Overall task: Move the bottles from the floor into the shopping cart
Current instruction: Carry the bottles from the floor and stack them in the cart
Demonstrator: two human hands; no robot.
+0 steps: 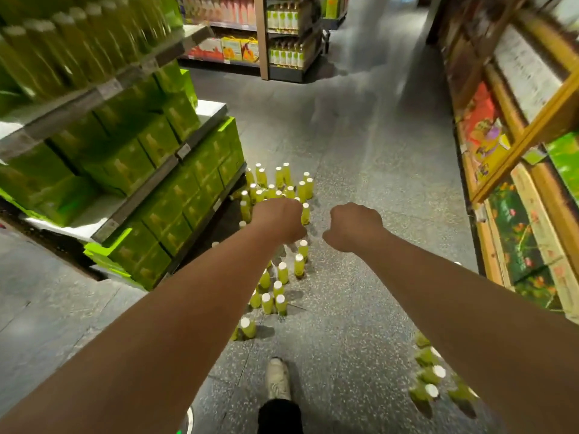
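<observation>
While left hand (279, 219) and right hand (354, 227) curl empty, dozens of bottles (283, 272) upright

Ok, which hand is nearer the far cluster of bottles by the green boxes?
Left. The left hand is over the near edge of the bottle cluster; the right hand is off to its right, above bare floor.

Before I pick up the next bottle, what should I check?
1. Hands free: left hand and right hand show only their backs, with no bottle visible: cannot tell.
2. Bottles standing: the bottles ahead stand upright on the floor: ok.
3. Shopping cart in sight: none in view: not ok.
4. Foot clear: the shoe stands on bare floor, apart from the bottles: ok.
</observation>
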